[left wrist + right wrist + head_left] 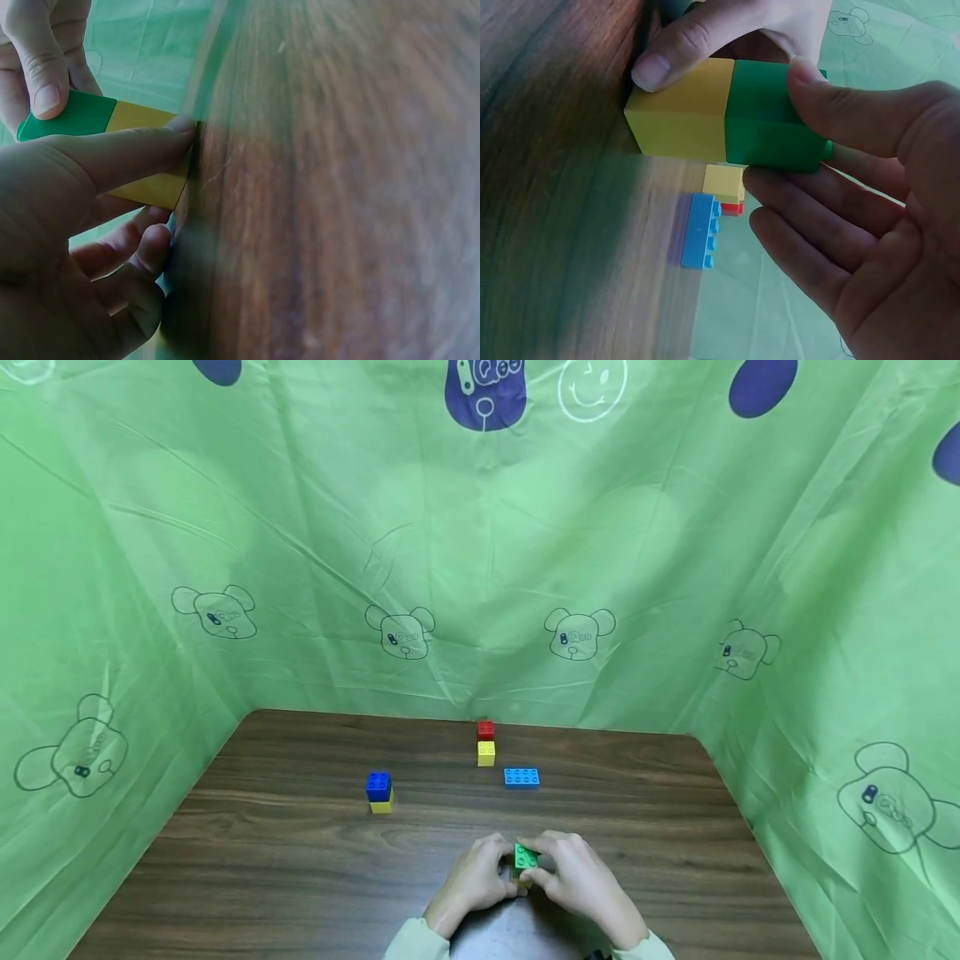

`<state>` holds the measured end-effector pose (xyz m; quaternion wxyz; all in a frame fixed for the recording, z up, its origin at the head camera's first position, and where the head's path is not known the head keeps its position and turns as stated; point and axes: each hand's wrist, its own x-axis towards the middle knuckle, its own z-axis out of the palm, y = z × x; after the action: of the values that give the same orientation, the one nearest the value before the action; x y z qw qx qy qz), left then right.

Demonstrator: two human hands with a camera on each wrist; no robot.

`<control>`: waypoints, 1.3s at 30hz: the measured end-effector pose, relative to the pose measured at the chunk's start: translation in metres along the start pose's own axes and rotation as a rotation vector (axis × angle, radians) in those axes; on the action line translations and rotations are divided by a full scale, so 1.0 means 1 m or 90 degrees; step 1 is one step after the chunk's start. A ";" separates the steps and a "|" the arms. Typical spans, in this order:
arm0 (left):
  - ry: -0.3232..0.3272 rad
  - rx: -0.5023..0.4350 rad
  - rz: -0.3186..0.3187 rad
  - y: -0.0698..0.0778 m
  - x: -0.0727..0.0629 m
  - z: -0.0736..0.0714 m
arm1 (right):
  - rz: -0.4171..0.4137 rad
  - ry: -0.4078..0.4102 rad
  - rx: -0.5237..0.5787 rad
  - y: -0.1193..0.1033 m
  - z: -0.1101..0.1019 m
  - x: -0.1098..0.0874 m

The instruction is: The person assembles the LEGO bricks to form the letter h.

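Note:
A green toy brick point(526, 857) sits on top of a yellow toy brick point(679, 112); their faces meet with no gap visible in the wrist views. With thumb and fingers, my left hand point(474, 877) pinches the yellow brick low down, near the tabletop. My right hand point(577, 872) holds the green brick point(769, 112) between its thumb and fingers from the other side. The studs of the green brick show between both hands in the head view. Most of the yellow brick is hidden there by the fingers.
On the dark wooden table point(300, 860), a blue brick point(378, 785) stands on another yellow brick point(382, 807) at the left. Farther back are a red brick point(486, 730), a yellow brick point(486, 753) and a long light-blue brick point(521, 778). Green cloth point(487, 552) surrounds the table.

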<state>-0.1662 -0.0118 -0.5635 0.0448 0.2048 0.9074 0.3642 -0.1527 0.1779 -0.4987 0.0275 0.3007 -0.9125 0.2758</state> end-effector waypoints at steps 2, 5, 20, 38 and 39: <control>-0.002 0.003 0.004 0.000 0.000 0.000 | -0.003 -0.001 0.000 0.000 0.000 0.000; -0.002 0.008 0.012 0.000 -0.001 -0.001 | -0.010 -0.001 -0.004 0.000 -0.001 0.001; 0.045 -0.064 0.089 0.002 -0.001 -0.041 | -0.060 0.060 0.029 -0.002 -0.026 0.006; 0.439 0.289 0.081 -0.033 -0.025 -0.151 | 0.015 0.145 -0.049 0.024 -0.056 -0.007; 0.441 0.281 0.069 -0.038 -0.027 -0.153 | 0.030 0.139 -0.050 0.026 -0.056 -0.007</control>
<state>-0.1896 -0.1462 -0.4792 -0.3277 0.1220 0.9130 0.2103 -0.1674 0.2278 -0.4657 0.1319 0.2461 -0.9210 0.2716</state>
